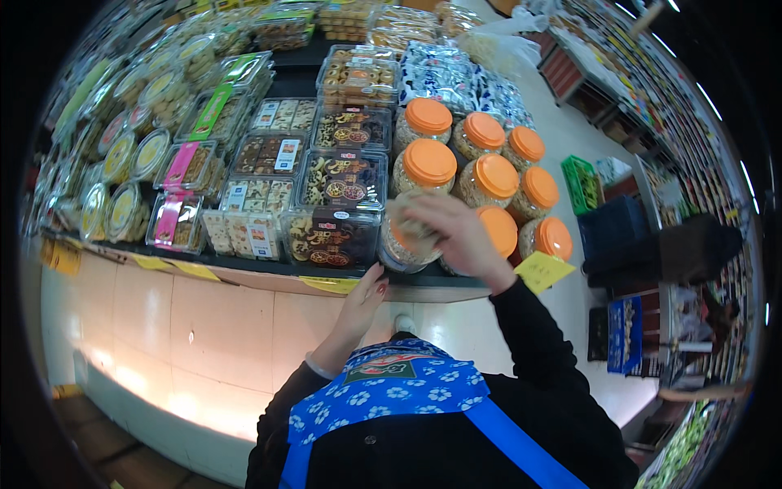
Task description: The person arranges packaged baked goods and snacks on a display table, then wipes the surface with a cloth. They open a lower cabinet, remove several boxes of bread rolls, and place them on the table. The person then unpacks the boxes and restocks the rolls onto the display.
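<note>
My right hand presses a crumpled beige-grey cloth, blurred, onto the lid of the front-left jar. This clear plastic jar seems to hold pale flakes, and the cloth and hand hide most of its orange lid. Lower down, my left hand rests by the jar's base at the display's front edge, its fingers apart and nothing visible in them. Behind and to the right stand several similar jars with orange screw lids. Left of the front jar is a clear box of dark-labelled cookies.
Stacked clear boxes of nougat-like sweets and round tubs fill the left side. Blue-and-white packets lie behind the jars. A yellow price card juts out at the right corner. A dark-clothed person is at the right.
</note>
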The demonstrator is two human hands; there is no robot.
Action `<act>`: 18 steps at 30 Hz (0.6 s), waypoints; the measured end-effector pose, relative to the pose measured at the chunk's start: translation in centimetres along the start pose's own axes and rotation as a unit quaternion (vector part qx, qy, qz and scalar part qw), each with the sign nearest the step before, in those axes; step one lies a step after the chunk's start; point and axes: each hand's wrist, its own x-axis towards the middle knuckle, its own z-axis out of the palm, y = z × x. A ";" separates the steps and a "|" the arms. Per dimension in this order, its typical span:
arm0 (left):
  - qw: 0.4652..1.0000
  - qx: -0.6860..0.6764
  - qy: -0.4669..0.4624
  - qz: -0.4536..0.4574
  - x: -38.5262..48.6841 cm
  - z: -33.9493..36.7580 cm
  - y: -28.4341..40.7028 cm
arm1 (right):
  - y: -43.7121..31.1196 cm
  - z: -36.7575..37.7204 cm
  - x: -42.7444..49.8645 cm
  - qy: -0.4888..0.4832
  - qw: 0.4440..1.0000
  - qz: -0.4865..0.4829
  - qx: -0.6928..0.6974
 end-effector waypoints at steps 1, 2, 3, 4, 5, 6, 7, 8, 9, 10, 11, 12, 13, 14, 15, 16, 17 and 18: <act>0.999 -0.003 0.008 0.032 0.8 1.1 -0.1 | 0.2 0.7 -0.1 -0.029 0.998 -0.021 -0.045; 0.998 -0.003 0.020 0.053 1.5 2.2 0.0 | 0.6 0.6 -0.7 -0.044 0.997 -0.060 -0.032; 0.998 -0.008 0.041 0.048 2.1 3.3 0.3 | 1.3 0.2 -1.2 -0.097 0.993 -0.061 -0.043; 0.990 0.059 0.058 0.112 2.5 4.2 0.7 | 2.6 -1.5 -1.7 -0.138 0.988 -0.076 -0.003; 0.977 0.120 0.086 0.151 2.7 5.1 1.3 | 4.1 -4.0 -2.2 -0.226 0.972 -0.055 0.012; 0.966 0.161 0.111 0.170 2.7 6.0 1.8 | 6.0 -6.6 -2.0 -0.254 0.963 -0.087 0.020; 0.924 0.292 0.143 0.202 3.0 7.0 2.5 | 7.7 -8.5 -1.7 -0.258 0.962 -0.064 0.056; 0.875 0.398 0.169 0.217 3.7 7.9 3.2 | 9.6 -9.6 -0.6 -0.228 0.969 -0.049 0.078; 0.809 0.497 0.192 0.247 4.6 8.8 4.0 | 11.3 -10.1 0.7 -0.200 0.974 -0.031 0.100; 0.785 0.535 0.195 0.244 5.8 9.6 4.8 | 13.1 -10.3 2.2 -0.170 0.983 -0.004 0.075; 0.783 0.544 0.191 0.233 6.9 10.4 5.4 | 14.7 -10.1 3.7 -0.133 0.990 -0.008 0.054; 0.783 0.548 0.188 0.224 8.0 11.0 5.8 | 16.3 -9.3 5.4 -0.123 0.991 0.018 0.049; 0.783 0.550 0.185 0.222 8.8 11.4 6.0 | 17.4 -8.0 6.7 -0.104 0.993 0.009 0.048; 0.780 0.572 0.181 0.178 9.6 11.6 6.3 | 18.1 -6.3 7.6 -0.117 0.992 -0.011 0.046; 0.770 0.584 0.184 0.178 9.9 11.7 6.3 | 18.6 -4.7 8.5 -0.143 0.989 0.008 0.031; 0.760 0.593 0.187 0.189 10.2 11.7 6.2 | 18.7 -3.2 8.7 -0.154 0.988 0.015 0.002; 0.758 0.602 0.182 0.175 10.3 11.6 6.1 | 18.8 -2.0 9.0 -0.138 0.990 -0.006 -0.029; 0.755 0.605 0.186 0.173 10.3 11.5 6.0 | 18.8 -1.0 9.2 -0.093 0.992 -0.085 0.000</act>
